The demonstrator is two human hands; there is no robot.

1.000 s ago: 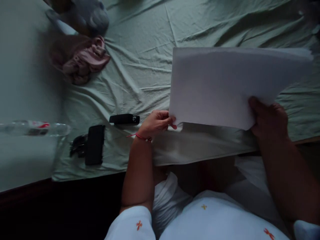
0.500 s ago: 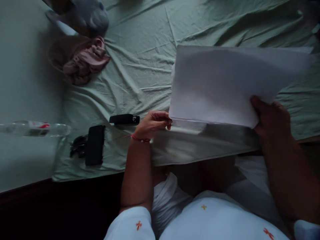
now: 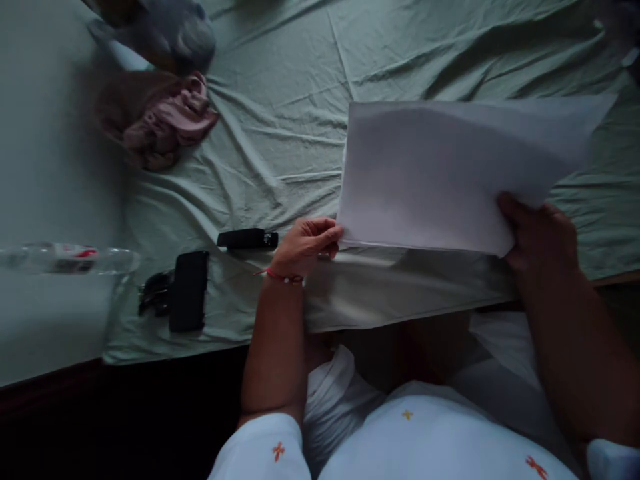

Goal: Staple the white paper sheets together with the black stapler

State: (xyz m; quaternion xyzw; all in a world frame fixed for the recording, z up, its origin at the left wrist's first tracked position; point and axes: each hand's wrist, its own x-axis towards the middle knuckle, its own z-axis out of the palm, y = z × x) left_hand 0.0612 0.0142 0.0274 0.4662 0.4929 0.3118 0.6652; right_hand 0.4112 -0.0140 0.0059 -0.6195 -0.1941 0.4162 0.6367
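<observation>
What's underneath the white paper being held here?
Wrinkled green cloth shows around the white paper's edges. Whatever lies directly beneath its middle is covered, as is the part of the paper under the right hand's thumb.

Clear lane over green cloth [image 3: 280, 127] between paper [image 3: 425, 177] and pink fabric [image 3: 173, 127]; slim black object [image 3: 245, 239] obstructs just left of left hand [image 3: 310, 243].

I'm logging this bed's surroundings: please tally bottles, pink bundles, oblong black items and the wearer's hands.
Bottle: 1
Pink bundle: 1
Oblong black items: 2 (flat slab, slim block)
Hands: 2 (left hand, right hand)
Total: 6
</observation>
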